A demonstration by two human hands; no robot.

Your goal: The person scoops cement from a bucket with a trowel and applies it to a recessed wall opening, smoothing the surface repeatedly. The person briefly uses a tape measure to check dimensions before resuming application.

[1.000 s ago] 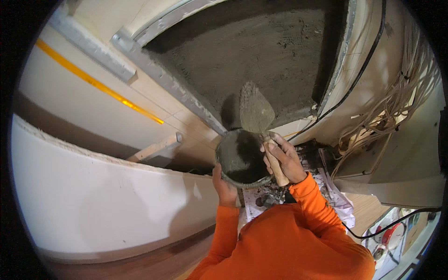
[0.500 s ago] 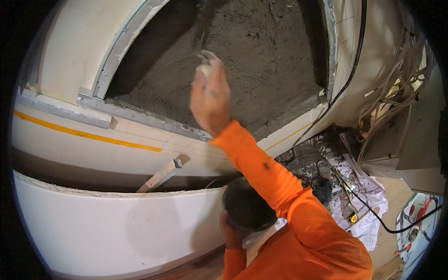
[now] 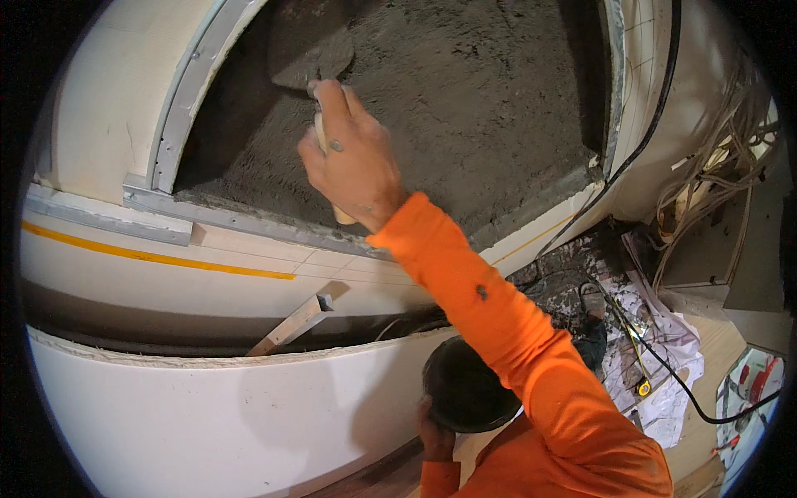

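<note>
My right hand [image 3: 353, 166] is closed round the pale wooden handle of a trowel [image 3: 309, 60]. The trowel's blade lies against the wet grey mortar [image 3: 448, 108], smeared with the same stuff. Mortar fills a curved recess edged with metal strips [image 3: 249, 216]. Lower down, my left hand [image 3: 436, 432] grips the side of a round black bucket [image 3: 469, 388]. My right forearm, in an orange sleeve, crosses over part of the bucket's rim. Dark shadow hides what is inside the bucket.
A curved white panel [image 3: 207, 407] stands at the lower left, with a wooden batten [image 3: 290, 326] poking out of the gap behind it. To the right are a black cable [image 3: 656, 124], hanging cords [image 3: 706, 166], stained sheeting [image 3: 672, 357] and a yellow tape measure [image 3: 643, 388].
My right hand has moved left across the mortar, and the trowel's blade now shows more fully. The whole view has shifted a little; my left hand still grips the bucket.
</note>
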